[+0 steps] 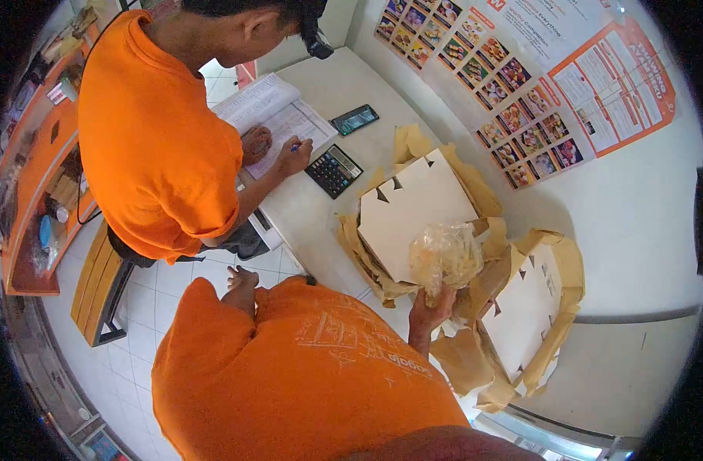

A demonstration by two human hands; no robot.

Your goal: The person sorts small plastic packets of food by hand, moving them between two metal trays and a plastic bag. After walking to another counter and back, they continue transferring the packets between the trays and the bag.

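Note:
My right hand (pixel 433 309) grips a crumpled clear plastic bag (pixel 446 255) with something pale inside that I cannot make out. The bag is over the near right edge of a stack of white folded cardboard (pixel 413 207) wrapped in opened brown paper. To the right, a second white cardboard stack (pixel 524 311) lies in torn brown paper (pixel 570 284). My left hand (pixel 242 283) hangs beside my body, left of the table, with its fingers apart and nothing in it.
A co-worker in an orange shirt (pixel 155 146) writes with a pen in an open book (pixel 290 127). A calculator (pixel 334 171) and a phone (pixel 354 121) lie on the table (pixel 297 219). Posters (pixel 520 84) cover the wall. A wooden bench (pixel 98 284) stands at the left.

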